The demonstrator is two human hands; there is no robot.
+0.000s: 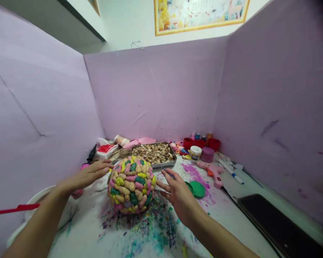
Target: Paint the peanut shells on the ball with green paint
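A round ball covered in peanuts (131, 184), some painted pink, yellow and green and others bare, rests on the paint-stained table. On its left side, my left hand (90, 175) is open with fingers stretched out; the fingertips are at the ball's upper left edge. My right hand (179, 191) is at the ball's right side. Between its thumb and forefinger is a thin dark blue stick (172, 176), mostly hidden by the fingers, while the other fingers reach toward the ball. Just behind the right hand lies a green paint pot with its lid (197, 189).
Behind the ball is a metal tray (174, 162) of peanut shells. Red cups (214, 144), lidded jars (195, 152) and a pink glue gun (211, 172) are at right, near a dark phone-like slab (280, 222). A white bowl (33, 197) stands at left. Lilac panels (156, 93) enclose the table.
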